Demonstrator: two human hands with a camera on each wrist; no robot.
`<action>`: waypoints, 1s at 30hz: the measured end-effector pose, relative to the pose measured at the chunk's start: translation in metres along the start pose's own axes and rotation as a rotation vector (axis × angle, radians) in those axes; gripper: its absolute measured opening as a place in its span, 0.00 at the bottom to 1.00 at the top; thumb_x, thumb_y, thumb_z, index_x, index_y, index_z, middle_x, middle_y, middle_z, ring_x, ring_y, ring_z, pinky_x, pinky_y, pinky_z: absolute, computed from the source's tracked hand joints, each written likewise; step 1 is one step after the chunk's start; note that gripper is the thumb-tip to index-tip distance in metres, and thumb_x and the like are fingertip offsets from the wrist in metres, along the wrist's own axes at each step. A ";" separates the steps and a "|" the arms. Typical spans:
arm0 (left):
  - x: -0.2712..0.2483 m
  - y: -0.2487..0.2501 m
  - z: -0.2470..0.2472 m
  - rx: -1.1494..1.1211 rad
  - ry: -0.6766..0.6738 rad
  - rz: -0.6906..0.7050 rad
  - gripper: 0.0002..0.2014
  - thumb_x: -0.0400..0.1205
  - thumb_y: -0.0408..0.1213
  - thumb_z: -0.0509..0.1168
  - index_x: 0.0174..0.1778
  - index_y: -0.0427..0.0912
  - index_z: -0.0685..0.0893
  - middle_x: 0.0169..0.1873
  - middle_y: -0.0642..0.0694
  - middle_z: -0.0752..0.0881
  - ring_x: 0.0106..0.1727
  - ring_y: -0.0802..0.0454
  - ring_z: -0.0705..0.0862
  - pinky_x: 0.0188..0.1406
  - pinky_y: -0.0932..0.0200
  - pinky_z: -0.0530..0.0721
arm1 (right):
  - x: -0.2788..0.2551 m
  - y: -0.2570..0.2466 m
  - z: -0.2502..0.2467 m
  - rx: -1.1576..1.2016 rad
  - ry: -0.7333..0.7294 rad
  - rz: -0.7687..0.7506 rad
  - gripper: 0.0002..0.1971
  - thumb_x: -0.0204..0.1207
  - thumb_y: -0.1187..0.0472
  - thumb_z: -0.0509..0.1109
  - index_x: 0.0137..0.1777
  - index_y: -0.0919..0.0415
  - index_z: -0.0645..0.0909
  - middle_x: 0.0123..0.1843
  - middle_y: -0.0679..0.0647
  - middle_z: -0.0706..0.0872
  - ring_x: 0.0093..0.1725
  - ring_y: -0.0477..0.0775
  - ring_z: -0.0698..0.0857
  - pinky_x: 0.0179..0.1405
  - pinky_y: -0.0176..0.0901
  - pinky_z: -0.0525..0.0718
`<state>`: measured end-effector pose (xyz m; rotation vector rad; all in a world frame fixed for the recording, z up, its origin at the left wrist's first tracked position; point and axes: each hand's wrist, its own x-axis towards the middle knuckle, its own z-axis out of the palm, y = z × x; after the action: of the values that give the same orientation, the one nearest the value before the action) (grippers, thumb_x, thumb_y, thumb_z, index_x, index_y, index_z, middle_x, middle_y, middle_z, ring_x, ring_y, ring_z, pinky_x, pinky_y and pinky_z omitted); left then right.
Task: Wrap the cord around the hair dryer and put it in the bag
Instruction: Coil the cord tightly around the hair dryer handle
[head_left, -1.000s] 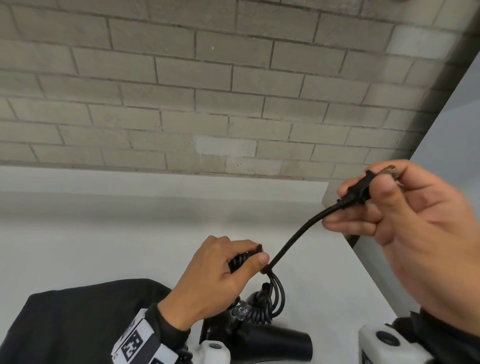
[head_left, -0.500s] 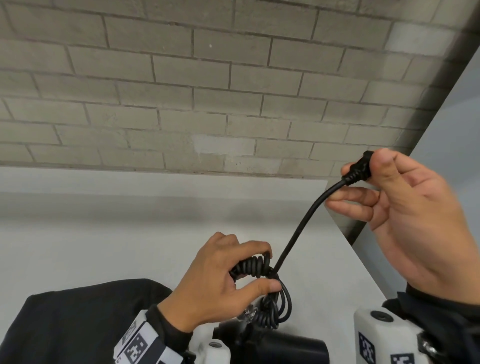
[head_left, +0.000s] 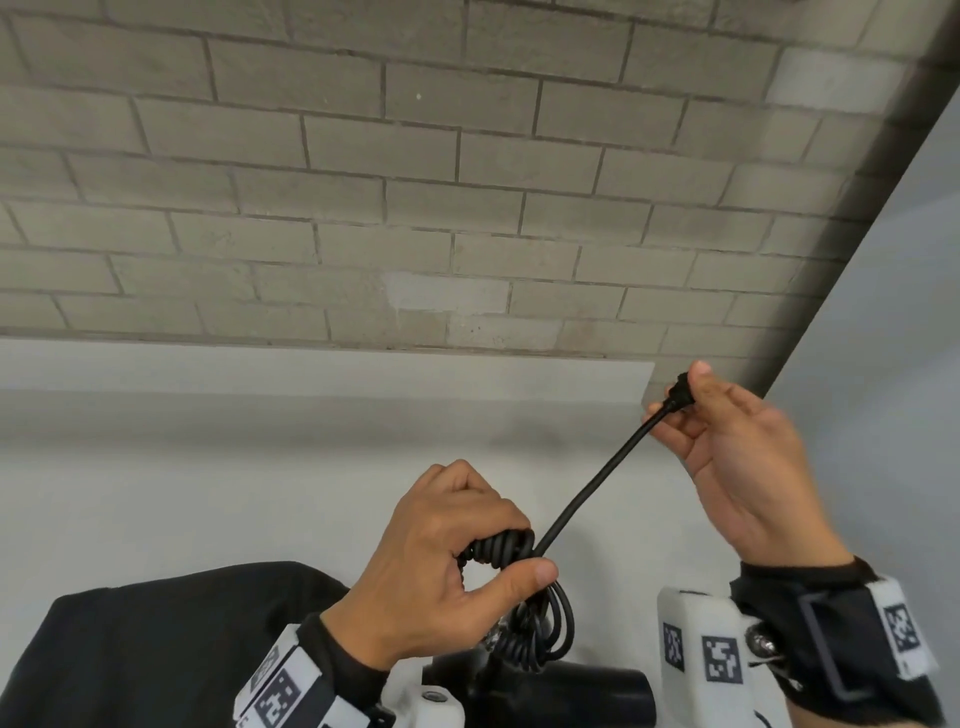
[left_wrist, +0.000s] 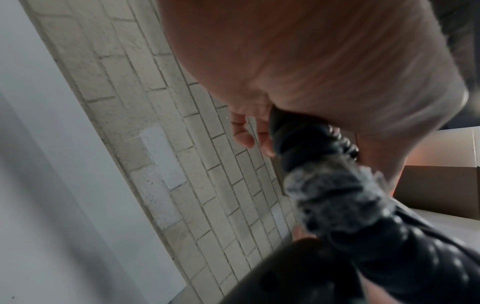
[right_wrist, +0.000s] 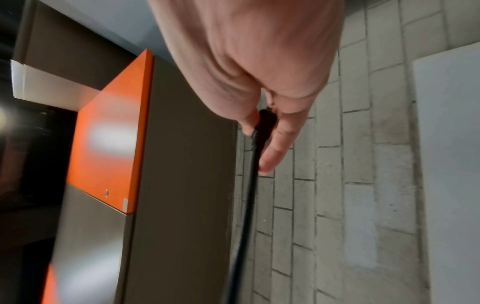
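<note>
At far left we note the black bag (head_left: 156, 649) lying on the white counter (head_left: 156, 493), just beside the left wrist; the left hand (head_left: 441, 561) is curled round the wound coils of the cord (head_left: 587, 499), thumb pressed under the bundle, fingers closed over it (the left wrist view is blurred, but confirms the hold); below this hand we see the black hair dryer (head_left: 571, 691), its barrel lying low at the frame edge, with loose loops of cord hanging against it; from the coils a straight run of cord rises to the right; the right hand (head_left: 737, 447) pinches the plug (head_left: 678, 397) between thumb and fingers, held above the counter; a grey brick wall (head_left: 415, 182) stands behind.
</note>
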<state>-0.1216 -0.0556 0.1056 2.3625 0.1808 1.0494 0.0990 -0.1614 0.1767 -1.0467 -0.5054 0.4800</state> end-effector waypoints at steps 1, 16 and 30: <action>-0.001 0.000 0.001 0.005 0.004 -0.003 0.18 0.81 0.62 0.63 0.36 0.52 0.83 0.28 0.65 0.74 0.41 0.60 0.75 0.43 0.54 0.77 | 0.000 0.007 -0.001 -0.011 0.030 0.000 0.05 0.84 0.62 0.65 0.52 0.63 0.77 0.37 0.57 0.84 0.34 0.55 0.87 0.35 0.43 0.90; 0.001 0.002 0.002 0.068 -0.001 -0.026 0.23 0.81 0.65 0.60 0.32 0.52 0.83 0.25 0.57 0.77 0.39 0.57 0.76 0.41 0.54 0.76 | -0.055 0.074 0.002 -0.450 -0.249 0.054 0.05 0.82 0.68 0.66 0.54 0.62 0.81 0.50 0.64 0.89 0.33 0.56 0.84 0.35 0.46 0.84; 0.004 -0.001 -0.001 0.083 0.006 -0.084 0.19 0.83 0.62 0.61 0.36 0.55 0.88 0.25 0.57 0.80 0.39 0.52 0.78 0.36 0.53 0.78 | -0.091 0.065 0.020 -0.294 -0.414 0.428 0.09 0.80 0.63 0.69 0.52 0.66 0.89 0.44 0.65 0.92 0.43 0.58 0.90 0.57 0.56 0.86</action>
<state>-0.1192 -0.0526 0.1082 2.4037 0.3293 1.0269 0.0063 -0.1744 0.1121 -1.3539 -0.7363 1.0385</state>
